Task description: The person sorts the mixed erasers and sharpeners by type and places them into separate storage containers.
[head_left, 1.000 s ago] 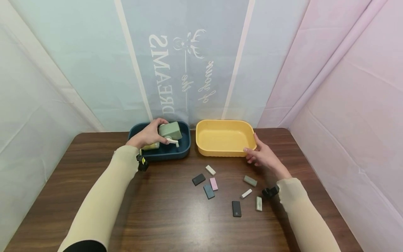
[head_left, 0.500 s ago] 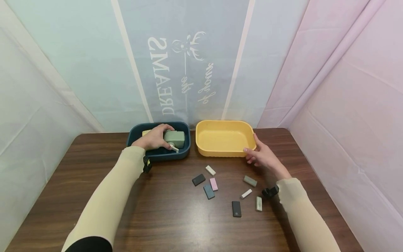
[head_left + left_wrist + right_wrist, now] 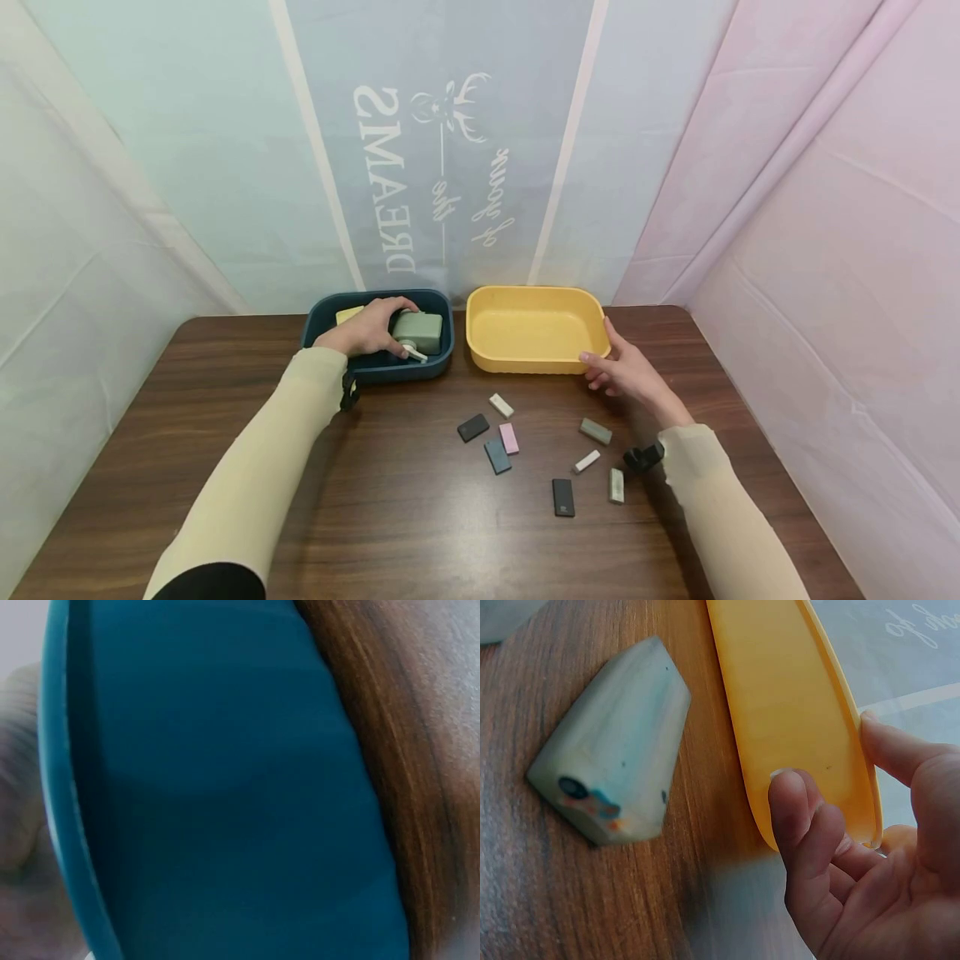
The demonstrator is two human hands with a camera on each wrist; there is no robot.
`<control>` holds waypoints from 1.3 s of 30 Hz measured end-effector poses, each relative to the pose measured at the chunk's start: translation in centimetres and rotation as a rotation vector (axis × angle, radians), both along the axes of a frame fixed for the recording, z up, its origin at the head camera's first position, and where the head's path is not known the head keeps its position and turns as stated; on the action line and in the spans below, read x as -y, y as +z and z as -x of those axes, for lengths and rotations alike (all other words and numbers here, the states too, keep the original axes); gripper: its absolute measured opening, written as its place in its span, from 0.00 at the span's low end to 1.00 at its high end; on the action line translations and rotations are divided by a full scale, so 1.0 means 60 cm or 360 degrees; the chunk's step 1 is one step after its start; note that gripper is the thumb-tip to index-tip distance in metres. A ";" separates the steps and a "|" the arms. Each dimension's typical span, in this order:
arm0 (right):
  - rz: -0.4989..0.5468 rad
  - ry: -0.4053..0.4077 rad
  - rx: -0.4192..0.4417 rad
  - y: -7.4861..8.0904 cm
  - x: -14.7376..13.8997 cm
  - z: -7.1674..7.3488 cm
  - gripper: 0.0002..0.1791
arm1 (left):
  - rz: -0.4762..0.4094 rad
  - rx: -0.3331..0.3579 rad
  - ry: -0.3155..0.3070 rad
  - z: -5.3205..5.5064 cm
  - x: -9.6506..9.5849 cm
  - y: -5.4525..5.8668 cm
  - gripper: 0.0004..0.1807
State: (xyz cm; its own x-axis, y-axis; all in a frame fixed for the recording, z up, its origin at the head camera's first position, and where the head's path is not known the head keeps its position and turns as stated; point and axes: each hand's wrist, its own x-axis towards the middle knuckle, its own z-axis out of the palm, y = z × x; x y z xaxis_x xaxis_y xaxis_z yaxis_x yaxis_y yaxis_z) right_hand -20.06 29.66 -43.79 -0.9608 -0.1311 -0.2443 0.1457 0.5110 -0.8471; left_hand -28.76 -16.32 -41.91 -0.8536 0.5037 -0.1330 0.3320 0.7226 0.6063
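A green pump bottle (image 3: 420, 331) with a white nozzle (image 3: 414, 353) lies on its side in the dark blue bin (image 3: 401, 374). My left hand (image 3: 369, 327) reaches over the bin's left part and holds the bottle near its pump end, thumb by the nozzle. A yellow item (image 3: 348, 314) shows partly behind that hand. The left wrist view is mostly filled by the blue bin's outer wall (image 3: 240, 787). My right hand (image 3: 628, 371) grips the right front corner of the yellow bin (image 3: 536, 366), thumb at the front, another finger along the right side (image 3: 889, 742).
Several small rectangular pieces lie before the bins, among them a black one (image 3: 563, 497), a pink one (image 3: 509, 438), a dark blue one (image 3: 497, 457) and a grey one (image 3: 596, 431). A pale piece with a printed end (image 3: 615, 750) is near my right wrist. Fabric curtains (image 3: 660, 150) surround the table.
The left hand has lowered the green pump bottle into the blue bin and shifted slightly right, now level with the bin's rim. The right hand and yellow bin have stayed put.
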 end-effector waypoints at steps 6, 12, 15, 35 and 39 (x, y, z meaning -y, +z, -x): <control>-0.0005 -0.0014 -0.0048 -0.013 -0.002 -0.003 0.54 | 0.0002 -0.0081 -0.0010 -0.009 0.004 -0.002 0.43; 0.0005 -0.0005 -0.0064 -0.015 -0.003 -0.009 0.55 | -0.0070 -0.0094 0.0007 -0.025 0.013 0.007 0.44; 0.0006 0.0007 -0.0079 -0.015 -0.004 -0.012 0.54 | -0.0076 -0.0092 0.0040 -0.033 0.017 0.012 0.43; 0.0015 0.0037 -0.0086 -0.025 -0.013 -0.006 0.55 | -0.0244 -0.0338 0.0324 -0.128 0.085 0.042 0.25; 0.0006 0.0027 -0.0075 -0.023 -0.017 -0.003 0.55 | -0.0219 -0.0429 0.0408 -0.147 0.105 0.032 0.24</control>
